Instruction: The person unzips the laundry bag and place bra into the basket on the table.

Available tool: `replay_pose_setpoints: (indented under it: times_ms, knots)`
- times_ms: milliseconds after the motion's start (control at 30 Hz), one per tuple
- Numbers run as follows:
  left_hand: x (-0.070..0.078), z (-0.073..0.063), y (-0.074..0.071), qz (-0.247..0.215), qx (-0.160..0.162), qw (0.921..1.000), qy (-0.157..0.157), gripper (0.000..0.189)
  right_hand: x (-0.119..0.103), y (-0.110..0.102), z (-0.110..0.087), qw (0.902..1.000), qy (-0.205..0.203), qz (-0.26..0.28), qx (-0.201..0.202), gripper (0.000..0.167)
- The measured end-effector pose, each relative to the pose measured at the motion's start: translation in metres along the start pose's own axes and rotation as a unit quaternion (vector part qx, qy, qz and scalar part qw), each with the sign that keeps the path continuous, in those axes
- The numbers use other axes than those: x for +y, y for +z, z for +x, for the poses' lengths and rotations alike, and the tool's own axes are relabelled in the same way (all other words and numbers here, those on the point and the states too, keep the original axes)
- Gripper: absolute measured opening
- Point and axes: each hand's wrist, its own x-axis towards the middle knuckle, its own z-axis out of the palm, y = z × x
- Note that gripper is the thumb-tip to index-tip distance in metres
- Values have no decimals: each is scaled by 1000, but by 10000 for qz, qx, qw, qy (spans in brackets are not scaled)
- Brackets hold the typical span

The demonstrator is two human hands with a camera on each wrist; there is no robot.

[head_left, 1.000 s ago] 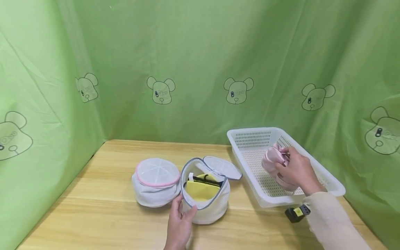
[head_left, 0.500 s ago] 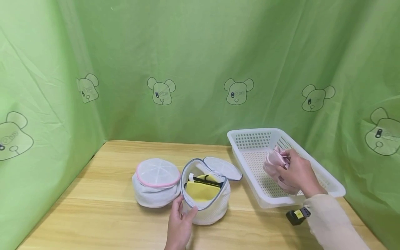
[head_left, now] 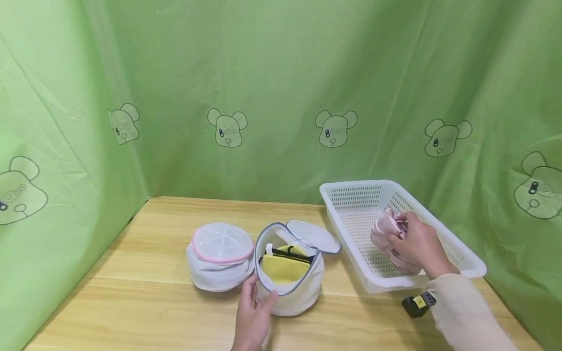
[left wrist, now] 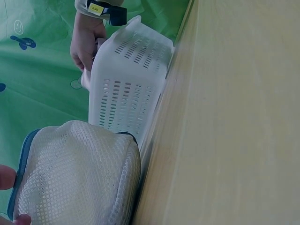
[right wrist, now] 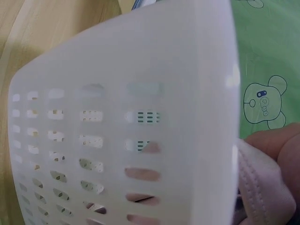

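My left hand (head_left: 252,314) grips the near rim of a round white mesh laundry bag (head_left: 296,302), thumb at its blue-edged opening. The lid (head_left: 313,236) is folded back to the right. Inside lies a folded yellow cloth item (head_left: 283,269) with black trim and a white tag. Over at the basket, my right hand (head_left: 419,246) pinches a bunched pink satiny garment (head_left: 386,231) by its top. The garment hangs within the white perforated plastic basket (head_left: 351,263), its lower part partly behind the hand. Stitching shows along the pink fabric (right wrist: 260,187) in the right wrist view.
A second mesh laundry bag (head_left: 219,278) with a pink-edged, closed lid stands left of the first one. The wooden table (head_left: 145,302) is bordered by green curtains (head_left: 281,63) at the back and sides. The basket's wall (right wrist: 108,61) fills much of the right wrist view.
My right hand and the pink garment have sunk very slightly into the basket. The left hand and both mesh bags have stayed in place.
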Motion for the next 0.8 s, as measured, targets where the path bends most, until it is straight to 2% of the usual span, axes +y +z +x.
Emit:
replay_pose_setpoints:
  times_ms: [800]
  knots:
    - [-1,1,1,50,82,10000,-26,54,0,4,-1,9999,102,-24,-55,61]
